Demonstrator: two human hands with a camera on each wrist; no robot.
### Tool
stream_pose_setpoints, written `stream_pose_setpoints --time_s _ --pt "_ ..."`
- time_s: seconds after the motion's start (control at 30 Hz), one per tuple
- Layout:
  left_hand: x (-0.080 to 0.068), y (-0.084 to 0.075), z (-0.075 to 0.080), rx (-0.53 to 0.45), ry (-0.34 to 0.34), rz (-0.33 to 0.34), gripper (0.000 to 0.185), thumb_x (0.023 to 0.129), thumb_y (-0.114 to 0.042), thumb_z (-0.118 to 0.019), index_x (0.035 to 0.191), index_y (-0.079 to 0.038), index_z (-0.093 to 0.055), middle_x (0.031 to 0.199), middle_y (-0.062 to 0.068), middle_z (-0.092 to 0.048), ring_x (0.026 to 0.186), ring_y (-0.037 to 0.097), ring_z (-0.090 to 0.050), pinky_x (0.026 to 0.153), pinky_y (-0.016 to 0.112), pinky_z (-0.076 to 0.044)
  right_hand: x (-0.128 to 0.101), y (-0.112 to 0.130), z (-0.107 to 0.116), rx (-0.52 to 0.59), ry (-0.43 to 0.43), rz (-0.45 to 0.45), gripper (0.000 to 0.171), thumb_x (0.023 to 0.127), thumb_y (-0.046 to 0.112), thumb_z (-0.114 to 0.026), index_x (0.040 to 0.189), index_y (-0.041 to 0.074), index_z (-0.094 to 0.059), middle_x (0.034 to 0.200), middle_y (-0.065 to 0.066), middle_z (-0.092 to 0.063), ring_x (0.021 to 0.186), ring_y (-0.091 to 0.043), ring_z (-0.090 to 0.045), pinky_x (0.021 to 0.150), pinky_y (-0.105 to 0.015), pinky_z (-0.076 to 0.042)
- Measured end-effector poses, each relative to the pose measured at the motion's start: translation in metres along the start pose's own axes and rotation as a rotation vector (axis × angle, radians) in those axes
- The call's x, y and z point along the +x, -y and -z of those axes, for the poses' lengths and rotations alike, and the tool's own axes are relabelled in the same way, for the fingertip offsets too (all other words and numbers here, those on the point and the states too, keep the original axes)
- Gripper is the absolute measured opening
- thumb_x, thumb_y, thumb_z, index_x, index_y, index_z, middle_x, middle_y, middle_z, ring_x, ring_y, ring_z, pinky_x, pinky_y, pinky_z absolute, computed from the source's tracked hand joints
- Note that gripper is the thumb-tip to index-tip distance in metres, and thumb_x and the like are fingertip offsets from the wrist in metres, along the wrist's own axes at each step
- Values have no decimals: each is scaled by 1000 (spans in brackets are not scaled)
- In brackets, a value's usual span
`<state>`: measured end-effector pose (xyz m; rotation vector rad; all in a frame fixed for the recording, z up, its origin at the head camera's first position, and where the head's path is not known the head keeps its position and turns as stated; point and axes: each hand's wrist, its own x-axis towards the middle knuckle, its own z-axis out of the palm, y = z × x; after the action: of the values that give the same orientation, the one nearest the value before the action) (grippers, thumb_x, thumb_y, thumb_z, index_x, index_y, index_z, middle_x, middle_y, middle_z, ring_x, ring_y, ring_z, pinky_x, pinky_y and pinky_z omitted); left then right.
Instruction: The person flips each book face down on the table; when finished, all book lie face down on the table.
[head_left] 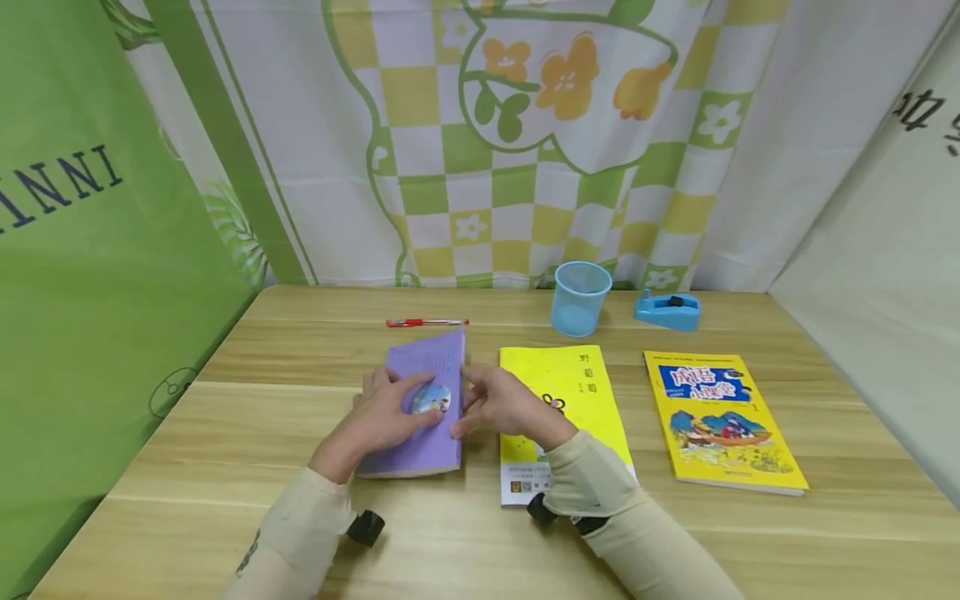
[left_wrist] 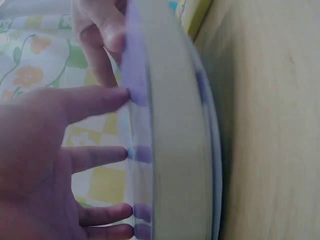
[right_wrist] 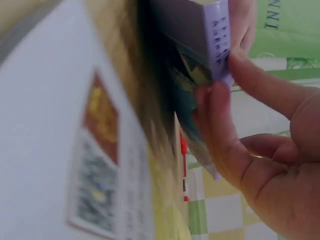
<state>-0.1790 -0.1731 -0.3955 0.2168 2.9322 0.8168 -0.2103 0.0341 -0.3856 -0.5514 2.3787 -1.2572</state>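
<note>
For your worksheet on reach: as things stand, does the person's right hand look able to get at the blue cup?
Probably yes. The right hand pinches the purple book's spine edge, so it must let go first. The blue cup stands just beyond the yellow book, with only bare table and that flat book between.

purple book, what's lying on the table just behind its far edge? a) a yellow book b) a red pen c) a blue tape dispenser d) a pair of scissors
b: in the head view a red pen lies crosswise on the table just beyond the far edge of the purple book, which both hands are touching.
</note>
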Motion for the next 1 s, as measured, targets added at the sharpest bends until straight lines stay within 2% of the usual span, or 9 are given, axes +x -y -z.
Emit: stream_pose_setpoints --time_s 0.13,0.4,0.83,1.0 --pt "0 -1 -2 68 3 12 63 88 -42 -74 144 -20 -57 119 19 -45 112 32 -36 82 45 -34 1 -3 -5 -89 4 15 97 72 12 -91 151 -5 -38 85 -4 -72 75 -13 -64 68 -23 -52" --pt "-1 0 -4 140 17 27 64 85 -43 -77 143 -20 -59 116 17 -43 107 31 -36 78 41 -30 4 -5 -12 -105 20 -34 98 72 11 -91 152 -6 -36 83 -3 -70 70 -12 -59 59 -23 -47" --pt "-1 -1 -4 166 14 3 64 85 -42 -78 141 -18 -60 115 18 -44 109 32 -36 77 42 -31 3 -4 -14 -122 3 -72 99 71 11 -92 152 -4 -37 84 -2 -69 72 -13 -59 62 -22 -48" --pt "-2 0 -5 167 14 -15 64 84 -43 -78 140 -18 -61 114 18 -45 108 32 -36 78 42 -31 2 -3 -15 -129 1 -92 90 71 9 -92 147 -3 -47 82 -2 -67 70 -13 -55 60 -22 -45"
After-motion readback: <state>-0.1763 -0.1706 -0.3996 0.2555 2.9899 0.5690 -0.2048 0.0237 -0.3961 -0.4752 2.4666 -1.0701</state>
